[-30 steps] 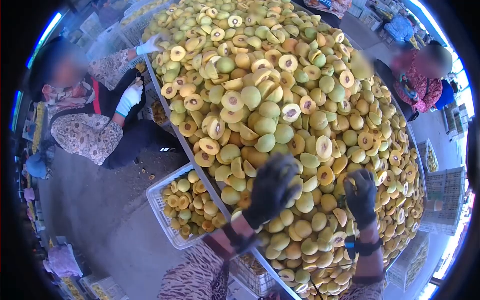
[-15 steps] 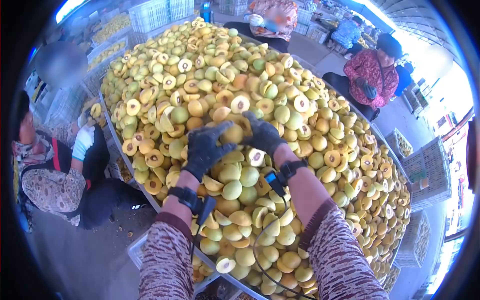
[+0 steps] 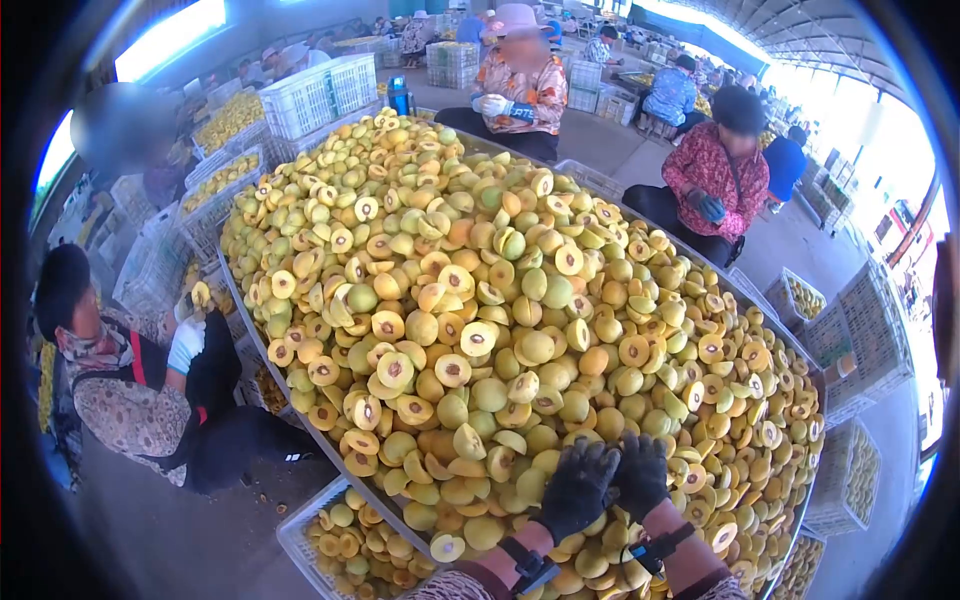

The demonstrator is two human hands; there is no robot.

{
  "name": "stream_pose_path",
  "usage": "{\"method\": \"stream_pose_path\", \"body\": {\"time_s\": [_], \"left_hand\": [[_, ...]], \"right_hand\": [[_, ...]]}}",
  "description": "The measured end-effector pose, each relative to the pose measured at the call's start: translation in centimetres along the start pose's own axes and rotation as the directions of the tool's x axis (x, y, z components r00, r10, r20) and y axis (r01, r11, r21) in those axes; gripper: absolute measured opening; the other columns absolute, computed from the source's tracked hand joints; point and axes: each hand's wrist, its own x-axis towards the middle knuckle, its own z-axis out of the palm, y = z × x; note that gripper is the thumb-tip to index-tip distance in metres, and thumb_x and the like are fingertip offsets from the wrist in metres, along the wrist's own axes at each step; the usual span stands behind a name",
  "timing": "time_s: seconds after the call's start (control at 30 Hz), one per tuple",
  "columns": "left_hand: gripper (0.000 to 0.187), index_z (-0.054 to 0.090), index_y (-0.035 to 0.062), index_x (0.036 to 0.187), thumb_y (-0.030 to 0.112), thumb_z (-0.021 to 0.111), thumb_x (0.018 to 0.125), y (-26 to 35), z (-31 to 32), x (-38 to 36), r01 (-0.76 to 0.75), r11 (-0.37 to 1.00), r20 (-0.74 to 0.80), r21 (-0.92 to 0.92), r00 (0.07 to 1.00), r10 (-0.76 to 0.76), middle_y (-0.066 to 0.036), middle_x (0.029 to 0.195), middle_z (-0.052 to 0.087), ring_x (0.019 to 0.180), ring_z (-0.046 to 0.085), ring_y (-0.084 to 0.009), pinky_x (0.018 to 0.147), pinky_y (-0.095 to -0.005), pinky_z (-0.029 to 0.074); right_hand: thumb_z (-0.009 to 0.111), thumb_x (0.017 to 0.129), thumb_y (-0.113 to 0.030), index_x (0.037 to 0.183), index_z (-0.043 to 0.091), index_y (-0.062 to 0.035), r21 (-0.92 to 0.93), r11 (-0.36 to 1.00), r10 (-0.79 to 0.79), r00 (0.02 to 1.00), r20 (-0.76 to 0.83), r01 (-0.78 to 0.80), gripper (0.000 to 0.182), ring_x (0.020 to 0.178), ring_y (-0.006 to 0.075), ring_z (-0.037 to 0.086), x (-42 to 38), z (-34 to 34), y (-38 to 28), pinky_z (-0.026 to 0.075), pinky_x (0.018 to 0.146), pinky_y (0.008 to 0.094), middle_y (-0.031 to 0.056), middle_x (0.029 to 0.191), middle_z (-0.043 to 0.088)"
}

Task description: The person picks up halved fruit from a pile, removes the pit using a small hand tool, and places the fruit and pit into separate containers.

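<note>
A large heap of halved yellow peaches [image 3: 480, 340] fills a wide metal-edged table [image 3: 262, 330] in front of me; many cut faces show brown pits. In the near part of the heap, my left hand [image 3: 578, 487], in a dark glove, lies palm down on the fruit with its fingers apart. Right beside it, my right hand [image 3: 640, 478], gloved as well, rests on the peach halves with fingers stretched forward. No fruit shows clearly in either hand, and what lies under the palms is hidden. Both wrists wear black straps.
A white crate [image 3: 300, 525] of peach halves stands below the table's near left edge. At the left a co-worker [image 3: 130, 390] sits holding fruit; two more people [image 3: 520, 90] [image 3: 715, 180] sit along the far side. Stacked plastic crates [image 3: 860, 340] stand at the right.
My hands have moved from the middle of the heap back toward me and to the right. Earlier they were around a peach; now they lie flatter on the fruit. My view has shifted.
</note>
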Motion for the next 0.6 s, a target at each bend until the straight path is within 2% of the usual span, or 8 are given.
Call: {"method": "stream_pose_path", "body": {"time_s": [0.07, 0.2, 0.3, 0.37, 0.43, 0.5, 0.57, 0.6], "left_hand": [[0.059, 0.049, 0.0145, 0.139, 0.038, 0.066, 0.087, 0.0, -0.3, -0.2, 0.03, 1.0, -0.047, -0.006, 0.998, -0.03, -0.017, 0.142, 0.045, 0.136, 0.039, -0.0361, 0.113, -0.0526, 0.027], [0.037, 0.057, 0.0037, 0.127, 0.015, 0.061, 0.092, -1.0, -7.4, -5.0, -0.177, 0.794, -0.296, -0.581, 0.955, -0.004, -0.018, 0.139, 0.05, 0.132, 0.046, -0.0373, 0.111, -0.0445, 0.035], [0.023, 0.062, -0.0053, 0.11, 0.005, 0.053, 0.092, -4.9, -11.4, -13.7, 0.253, 0.875, -0.514, -0.412, 0.729, -0.452, -0.017, 0.116, 0.065, 0.119, 0.058, -0.0296, 0.104, -0.0386, 0.043], [0.033, 0.06, -0.0077, 0.118, 0.015, 0.05, 0.096, -9.6, -11.7, -22.4, 0.635, 0.682, -0.481, -0.363, 0.499, -0.721, -0.021, 0.118, 0.063, 0.106, 0.062, -0.0306, 0.094, -0.0393, 0.047], [0.043, 0.054, -0.0078, 0.127, 0.024, 0.053, 0.098, -14.5, -10.8, -31.5, 0.763, 0.513, -0.379, -0.393, 0.374, -0.846, -0.019, 0.122, 0.06, 0.109, 0.057, -0.0274, 0.095, -0.0387, 0.044], [0.046, 0.057, -0.0069, 0.12, 0.033, 0.053, 0.098, -17.7, -6.7, -41.5, 0.865, 0.375, -0.364, -0.334, 0.249, -0.897, -0.016, 0.111, 0.062, 0.096, 0.057, -0.0242, 0.085, -0.037, 0.046], [0.051, 0.061, -0.006, 0.113, 0.043, 0.053, 0.098, -19.5, -4.3, -48.6, 0.918, 0.254, -0.415, -0.304, 0.112, -0.903, -0.013, 0.1, 0.063, 0.083, 0.058, -0.0209, 0.074, -0.0353, 0.048], [0.059, 0.062, -0.0037, 0.109, 0.053, 0.054, 0.094, -20.1, -4.0, -51.1, 0.962, -0.084, -0.205, -0.261, -0.14, -0.969, -0.009, 0.091, 0.059, 0.074, 0.052, -0.0192, 0.065, -0.0365, 0.045]], "right_hand": [[0.066, 0.074, -0.03, 0.12, 0.06, -0.014, 0.269, 0.958, 0.119, 0.992, -0.049, -0.102, 0.049, 0.126, 0.0402, 0.04, -0.8, 0.1, 0.1, 0.029, 0.105, 0.0607, 0.0155, 0.13, 0.049], [0.066, 0.079, -0.026, 0.123, 0.057, -0.0071, 0.268, 0.95, 0.225, 0.944, -0.239, -0.159, 0.049, 0.129, 0.0435, 0.038, -4.8, -3.9, -1.3, 0.029, 0.106, 0.0617, 0.0196, 0.14, 0.042], [0.065, 0.081, -0.018, 0.115, 0.058, -0.0039, 0.486, 0.874, 0.219, 0.912, -0.347, -0.026, 0.038, 0.11, 0.042, 0.053, -10.1, -6.5, -5.0, 0.043, 0.092, 0.0552, 0.0188, 0.124, 0.054], [0.066, 0.079, -0.015, 0.107, 0.06, -0.0039, 0.743, 0.647, -0.001, 0.975, -0.222, 0.17, 0.031, 0.097, 0.0366, 0.057, -14.8, -6.5, -9.7, 0.047, 0.081, 0.0469, 0.0145, 0.107, 0.06], [0.068, 0.077, -0.014, 0.094, 0.06, -0.006, 0.922, 0.386, -0.231, 0.965, 0.123, -0.025, 0.021, 0.086, 0.0316, 0.06, -19.4, -4.2, -15.5, 0.048, 0.074, 0.043, 0.0107, 0.09, 0.061], [0.065, 0.082, -0.033, 0.096, 0.062, -0.0062, 0.893, 0.382, -0.585, 0.685, 0.434, -0.239, 0.03, 0.088, 0.0312, 0.06, -26.7, 1.7, -21.0, 0.048, 0.077, 0.0423, 0.0144, 0.093, 0.062], [0.064, 0.083, -0.036, 0.096, 0.062, -0.0054, 0.835, 0.478, -0.56, 0.638, 0.529, -0.273, 0.033, 0.087, 0.0328, 0.061, -30.7, 4.6, -23.7, 0.048, 0.077, 0.0434, 0.0157, 0.092, 0.063], [0.063, 0.084, -0.039, 0.096, 0.062, -0.0046, 0.773, 0.577, -0.526, 0.604, 0.599, -0.264, 0.036, 0.087, 0.0344, 0.061, -32.0, 5.8, -24.8, 0.048, 0.077, 0.0446, 0.0169, 0.091, 0.063]]}}
